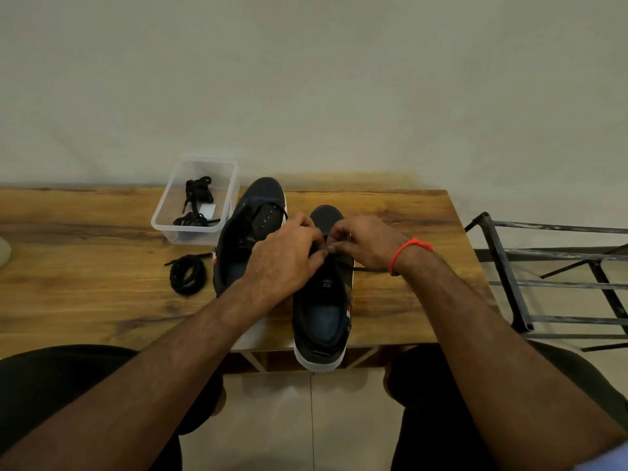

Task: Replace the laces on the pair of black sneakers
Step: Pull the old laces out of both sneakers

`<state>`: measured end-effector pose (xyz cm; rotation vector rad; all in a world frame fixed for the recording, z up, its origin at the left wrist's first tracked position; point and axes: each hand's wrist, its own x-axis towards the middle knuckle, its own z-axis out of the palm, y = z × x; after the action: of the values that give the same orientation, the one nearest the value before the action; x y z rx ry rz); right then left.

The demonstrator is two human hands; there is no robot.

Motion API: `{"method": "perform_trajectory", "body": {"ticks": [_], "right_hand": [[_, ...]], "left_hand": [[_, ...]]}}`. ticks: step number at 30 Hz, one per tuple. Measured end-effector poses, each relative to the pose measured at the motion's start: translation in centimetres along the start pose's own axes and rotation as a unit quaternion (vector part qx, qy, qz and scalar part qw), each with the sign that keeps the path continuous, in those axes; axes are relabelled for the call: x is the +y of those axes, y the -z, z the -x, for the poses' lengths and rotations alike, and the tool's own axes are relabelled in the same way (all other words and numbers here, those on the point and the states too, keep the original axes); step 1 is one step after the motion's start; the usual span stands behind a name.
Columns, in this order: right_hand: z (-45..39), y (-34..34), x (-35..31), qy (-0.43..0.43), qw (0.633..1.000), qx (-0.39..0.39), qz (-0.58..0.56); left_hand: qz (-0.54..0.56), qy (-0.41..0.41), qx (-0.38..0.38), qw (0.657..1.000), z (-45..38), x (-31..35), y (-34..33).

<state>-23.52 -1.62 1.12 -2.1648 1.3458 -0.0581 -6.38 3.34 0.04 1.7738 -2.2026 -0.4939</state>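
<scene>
Two black sneakers stand on the wooden table (85, 300), toes away from me. The right sneaker (323, 314) has its white heel over the table's front edge. Both hands meet over its eyelets: my left hand (289, 256) and my right hand (365, 241) each pinch a thin black lace (368, 268), and a length of it trails right under my right wrist. The left sneaker (251, 226) sits behind my left hand with bare eyelets showing. A coiled black lace (188, 274) lies on the table to its left.
A clear plastic tub (163, 219) at the back left holds two bundled black laces (198, 192) and a small white tag. A dark metal rack (509, 266) stands off the table's right end. My knees are below the front edge.
</scene>
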Motion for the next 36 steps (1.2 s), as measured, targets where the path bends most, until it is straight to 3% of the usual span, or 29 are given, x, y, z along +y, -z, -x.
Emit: {"method": "perform_trajectory", "body": {"ticks": [5,8,10,13,15,17,19,21,31,36], "right_hand": [[0.0,0.3,0.0,0.032,0.998,-0.004,0.057],[0.0,0.2,0.0,0.031,0.998,0.007,0.058],[0.1,0.2,0.1,0.016,1.0,0.005,0.023],[0.1,0.1,0.1,-0.002,1.0,-0.007,-0.014],[0.0,0.0,0.1,-0.001,1.0,-0.008,-0.015],[-0.1,-0.1,0.0,-0.005,1.0,-0.006,-0.015],[-0.1,0.0,-0.1,-0.009,1.0,-0.009,-0.01],[-0.1,0.0,0.0,-0.015,1.0,-0.012,-0.002],[-0.2,-0.1,-0.1,-0.027,1.0,-0.003,-0.014],[-0.1,-0.1,0.0,-0.033,0.999,0.0,-0.007]], "left_hand": [[0.048,0.01,-0.02,0.999,-0.5,-0.2,0.1],[0.104,0.022,0.02,0.994,-1.2,-0.3,0.7],[0.175,0.077,0.066,0.979,-1.6,-0.5,1.4],[0.294,0.207,0.083,0.929,-1.7,-1.8,2.4],[0.183,0.172,0.103,0.962,-1.5,-2.9,2.3],[0.068,0.068,0.112,0.989,-1.2,-2.8,2.0],[0.034,-0.017,0.062,0.997,-0.9,-1.8,1.8],[0.0,-0.051,-0.006,0.999,-0.8,-1.0,1.2],[-0.04,0.01,-0.019,0.999,-0.6,-0.5,0.8],[-0.03,0.0,0.062,0.998,-0.3,0.0,0.8]]}}
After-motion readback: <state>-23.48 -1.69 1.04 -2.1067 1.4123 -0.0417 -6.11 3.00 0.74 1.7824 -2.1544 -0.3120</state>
